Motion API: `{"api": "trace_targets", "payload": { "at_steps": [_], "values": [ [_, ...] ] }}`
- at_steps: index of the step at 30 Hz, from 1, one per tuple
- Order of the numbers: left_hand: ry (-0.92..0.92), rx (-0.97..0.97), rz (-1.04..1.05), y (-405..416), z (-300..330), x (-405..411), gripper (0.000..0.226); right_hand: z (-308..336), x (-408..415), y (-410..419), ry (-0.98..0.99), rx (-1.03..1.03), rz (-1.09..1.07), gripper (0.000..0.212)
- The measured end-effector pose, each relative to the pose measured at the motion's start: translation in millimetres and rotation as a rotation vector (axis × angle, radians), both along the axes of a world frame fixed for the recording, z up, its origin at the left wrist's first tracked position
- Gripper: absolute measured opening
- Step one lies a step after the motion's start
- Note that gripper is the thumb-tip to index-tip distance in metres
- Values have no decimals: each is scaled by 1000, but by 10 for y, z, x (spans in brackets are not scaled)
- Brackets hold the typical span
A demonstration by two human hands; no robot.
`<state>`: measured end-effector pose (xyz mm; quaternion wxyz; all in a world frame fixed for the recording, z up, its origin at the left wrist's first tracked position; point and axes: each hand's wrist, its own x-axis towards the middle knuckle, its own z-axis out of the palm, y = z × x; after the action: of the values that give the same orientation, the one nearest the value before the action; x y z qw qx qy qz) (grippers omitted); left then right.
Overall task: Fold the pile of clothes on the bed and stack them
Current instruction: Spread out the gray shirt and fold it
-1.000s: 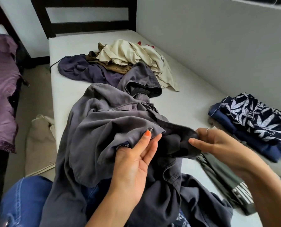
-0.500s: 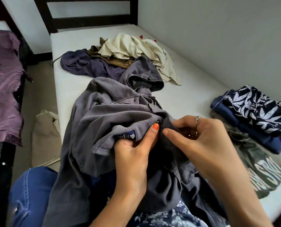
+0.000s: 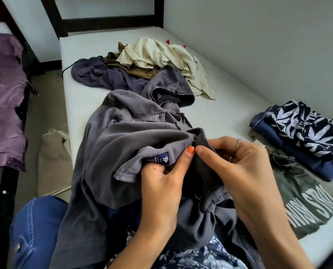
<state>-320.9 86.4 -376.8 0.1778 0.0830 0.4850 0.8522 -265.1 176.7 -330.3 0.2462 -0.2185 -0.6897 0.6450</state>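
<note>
A grey button-up shirt (image 3: 123, 144) lies across my lap and the white mattress (image 3: 84, 47). My left hand (image 3: 163, 177) pinches its collar beside a blue label, thumb at a dark button. My right hand (image 3: 237, 164), wearing rings, pinches the opposite collar edge, its fingertips meeting my left thumb. Farther up the bed lies the unfolded pile: a cream garment (image 3: 161, 55), a brown one (image 3: 136, 68) and a purple one (image 3: 99, 76). At the right sits a folded stack: a navy leaf-print piece (image 3: 309, 127) over a navy one, beside a folded olive printed T-shirt (image 3: 305, 199).
A grey wall (image 3: 258, 35) runs along the bed's right side and a dark headboard (image 3: 107, 16) stands at the far end. A purple cloth (image 3: 4, 98) drapes a dark frame at the left. A beige bag (image 3: 53, 162) lies on the floor between.
My right hand moved left from the far collar end until its fingers met my left thumb at the button. The view shifted slightly, bringing the olive T-shirt more into sight.
</note>
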Motion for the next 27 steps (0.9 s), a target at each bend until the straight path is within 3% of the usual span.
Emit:
{"api": "trace_targets", "payload": {
  "at_steps": [8,18,27],
  "values": [
    [-4,-27,-23,15,-17,-41,36,-65,-53,34,12,72,-35,8],
    [-192,100,-161,56,153,-31,24,-124,-110,37,51,122,-52,5],
    [-223,122,-229,65,199,-97,29,-137,-155,49,96,77,-59,7]
  ]
}}
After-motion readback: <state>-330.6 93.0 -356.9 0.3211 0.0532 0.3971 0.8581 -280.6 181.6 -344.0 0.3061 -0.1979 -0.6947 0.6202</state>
